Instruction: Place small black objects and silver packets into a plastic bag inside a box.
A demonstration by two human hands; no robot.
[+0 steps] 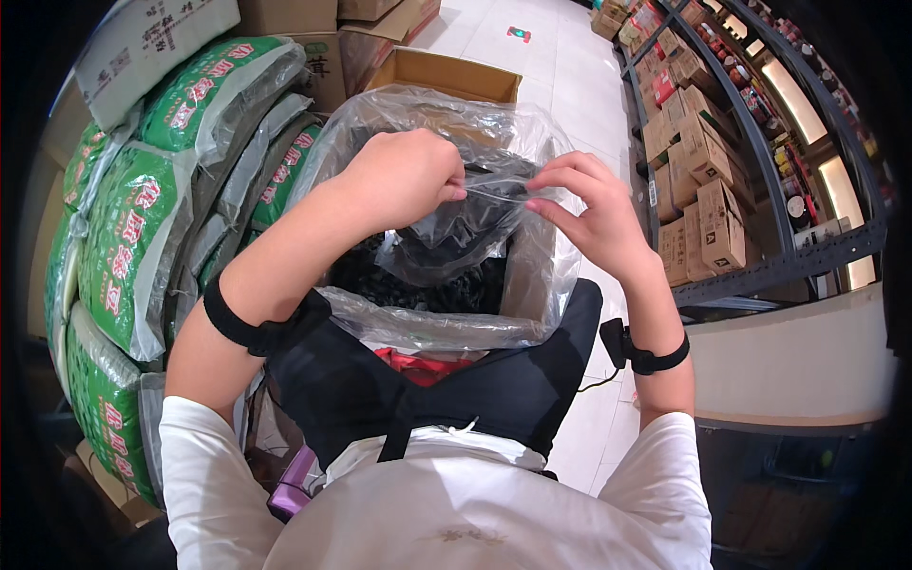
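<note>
My left hand pinches one end of the mouth edge of a clear plastic bag. At the other end of that edge, the thumb and fingertips of my right hand grip it. The bag holds dark contents that I cannot make out clearly. It hangs over an open cardboard box between my knees. A large clear plastic liner covers the box's rim and sides. Black, crinkled dried pieces lie inside the box, partly hidden by the bag and my left forearm.
Green-printed sacks are stacked at the left, with a white box on top. Another open carton stands behind the lined box. Metal shelving with cartons and jars runs along the right. A purple object sits low at the left.
</note>
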